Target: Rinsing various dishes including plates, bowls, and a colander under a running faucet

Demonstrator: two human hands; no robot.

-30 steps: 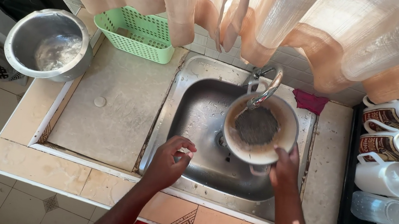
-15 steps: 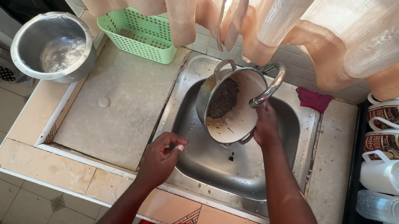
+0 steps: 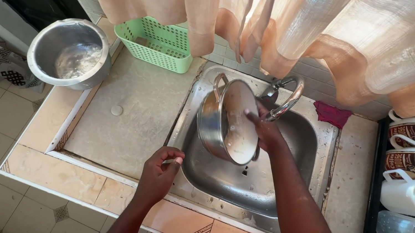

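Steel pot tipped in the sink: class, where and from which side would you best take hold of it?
Grip the loop handle at the pot's upper rim, coming from the counter side. The pot lies tilted on its side, its mouth facing the right hand, which covers the opposite rim.

The right hand (image 3: 264, 131) has tipped the steel pot (image 3: 229, 123) right up on its side now; a second ago it sat mouth-up under the tap (image 3: 284, 95), then half-tilted. It has swung over to the left end of the sink (image 3: 241, 184), mouth facing right. The left hand (image 3: 158, 173) has drawn back a touch onto the sink's front rim, fingers curled.
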